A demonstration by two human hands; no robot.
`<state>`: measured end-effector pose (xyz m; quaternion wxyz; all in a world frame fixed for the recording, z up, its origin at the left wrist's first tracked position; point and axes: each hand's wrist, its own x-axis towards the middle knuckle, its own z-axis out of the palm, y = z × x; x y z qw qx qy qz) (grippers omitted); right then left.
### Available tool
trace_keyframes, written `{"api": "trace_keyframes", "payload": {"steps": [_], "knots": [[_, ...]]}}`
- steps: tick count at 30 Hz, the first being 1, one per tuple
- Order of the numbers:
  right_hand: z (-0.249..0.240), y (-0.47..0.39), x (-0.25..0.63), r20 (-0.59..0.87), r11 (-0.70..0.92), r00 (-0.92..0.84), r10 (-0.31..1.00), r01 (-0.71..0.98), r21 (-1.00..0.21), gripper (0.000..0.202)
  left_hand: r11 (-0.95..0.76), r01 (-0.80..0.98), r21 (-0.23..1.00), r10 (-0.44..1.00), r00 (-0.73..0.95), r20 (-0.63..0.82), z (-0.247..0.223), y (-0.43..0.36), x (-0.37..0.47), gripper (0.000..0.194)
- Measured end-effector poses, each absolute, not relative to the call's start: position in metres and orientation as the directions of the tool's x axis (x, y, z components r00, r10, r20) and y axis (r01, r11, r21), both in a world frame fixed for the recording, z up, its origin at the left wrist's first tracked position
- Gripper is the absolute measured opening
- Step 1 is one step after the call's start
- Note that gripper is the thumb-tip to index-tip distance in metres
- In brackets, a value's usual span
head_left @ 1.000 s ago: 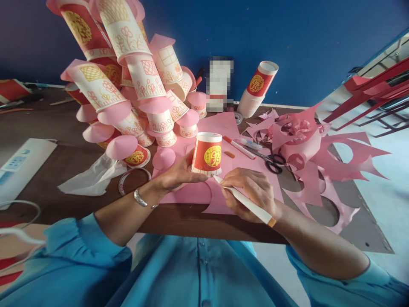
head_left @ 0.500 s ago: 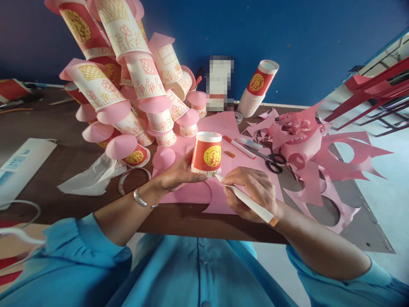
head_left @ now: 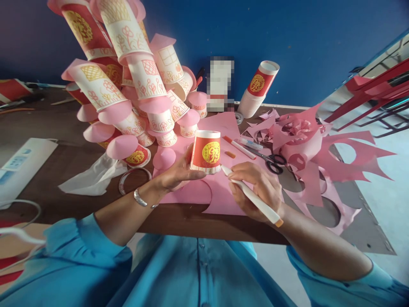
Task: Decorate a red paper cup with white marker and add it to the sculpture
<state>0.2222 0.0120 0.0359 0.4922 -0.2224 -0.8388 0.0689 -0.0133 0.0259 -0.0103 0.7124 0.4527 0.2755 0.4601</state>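
Red-and-gold paper cup (head_left: 206, 149) over pink sheet (head_left: 223, 200), clasped by left hand (head_left: 174, 174), far fingers hidden; right hand (head_left: 257, 187) pinches white marker (head_left: 258, 203), tip beside lower rim. Loosened left clasp could turn cup, likely skewing strokes.

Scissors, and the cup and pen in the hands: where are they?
Scissors (head_left: 270, 159), head view: black handles.
Held cup (head_left: 206, 149), head view: red printed side.
Held pen (head_left: 255, 199), head view: white barrel.
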Motion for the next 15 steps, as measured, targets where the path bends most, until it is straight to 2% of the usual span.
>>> {"api": "trace_keyframes", "payload": {"steps": [3,7,12,15], "knots": [[0.0321,0.0139,0.2217,0.793,0.857,-0.361,0.491,0.366,-0.364,0.019,0.215,-0.433,0.875,0.888,0.459,0.008,-0.0112,0.0251,-0.0142,0.078],[0.0281,0.0152,0.2213,0.77,0.855,-0.39,0.504,0.354,-0.38,0.02,0.225,-0.43,0.874,0.888,0.46,-0.003,-0.0095,0.0249,-0.0142,0.076],[0.028,0.0154,0.2211,0.769,0.865,-0.418,0.484,0.357,-0.351,0.019,0.237,-0.429,0.872,0.891,0.453,-0.019,-0.0022,0.0261,-0.0114,0.051],[0.027,0.016,0.2194,0.782,0.883,-0.427,0.454,0.332,-0.331,0.018,0.222,-0.404,0.888,0.872,0.49,0.005,-0.004,0.0277,-0.0109,0.059]]}}
